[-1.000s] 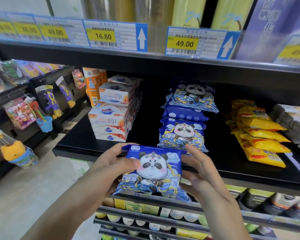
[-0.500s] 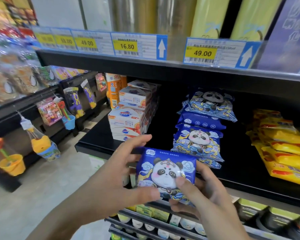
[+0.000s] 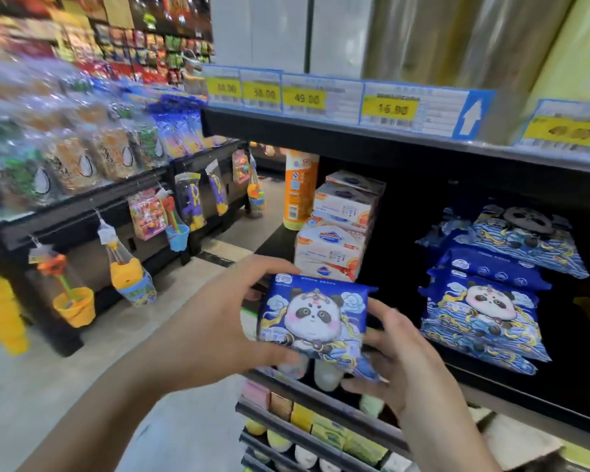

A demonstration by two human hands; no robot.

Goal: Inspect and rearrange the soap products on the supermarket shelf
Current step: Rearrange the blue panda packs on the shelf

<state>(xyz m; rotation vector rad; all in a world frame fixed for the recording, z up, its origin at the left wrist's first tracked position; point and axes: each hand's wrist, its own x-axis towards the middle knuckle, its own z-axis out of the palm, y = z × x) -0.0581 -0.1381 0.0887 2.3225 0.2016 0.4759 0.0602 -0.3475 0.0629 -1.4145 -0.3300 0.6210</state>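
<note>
- Left hand [image 3: 218, 321]: clasped on the left end of the blue panda pack [image 3: 315, 321], thumb under its lower edge, fingers [image 3: 269, 267] curled over the top-left corner.
- Blue panda pack: held in the air in front of the black shelf [image 3: 525, 386], at about 8 o'clock from the stacked panda packs [image 3: 484, 294] and just below the white soap boxes [image 3: 334, 243]. Front face toward the camera, slightly tilted, right end lower.
- Handling, as a judgement: glossy film wrapper, looks soft and light; it likely gives under pressure and may slide on slick film. The crimped end seams are floppy, so they are poor grip points. Better to hold it by the two short ends or flat under the base, as now.
- Right hand [image 3: 402, 366]: cupped beneath the lower right corner, fingers [image 3: 385, 311] up along the right edge, supporting rather than squeezing.
- Stacked panda packs: at 3 o'clock from the held pack, piled unevenly, top one skewed. A soft pile may slump if loaded off-centre.
</note>
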